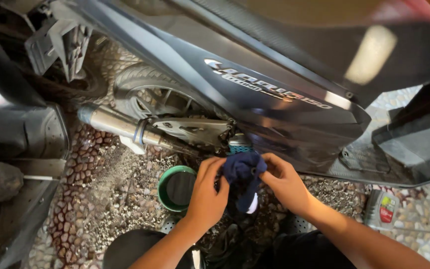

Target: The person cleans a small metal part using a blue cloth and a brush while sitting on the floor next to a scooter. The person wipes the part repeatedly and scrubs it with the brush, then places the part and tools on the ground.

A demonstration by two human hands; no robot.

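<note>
seen from above, a person crouches beside a dark grey scooter (274,94) parked on a pebble-paved floor (100,199), both bare hands meeting at a dark blue rag (243,172) low on the machine's side. the left hand (207,192) is curled around the rag's left edge, fingers closed on the cloth; the right hand (287,182) pinches the rag's right edge between thumb and fingertips. the rag hangs bunched between the two hands, a pale patch showing at its lower end, just under the scooter's side panel and directly below a small teal-topped part (240,144) that pokes out of the engine area. what the rag covers cannot be made out. to the left of the hands, a green-rimmed round basin (167,174) sits on the pebbles, close to the left wrist. above it, the silver exhaust pipe (120,127) runs along the rear wheel (150,92). well to the right, near the person's right forearm, a grey oil bottle with a red label (381,206) lies on the floor under the scooter's footboard (374,164). another dark vehicle (21,139) stands at the left edge.
</note>
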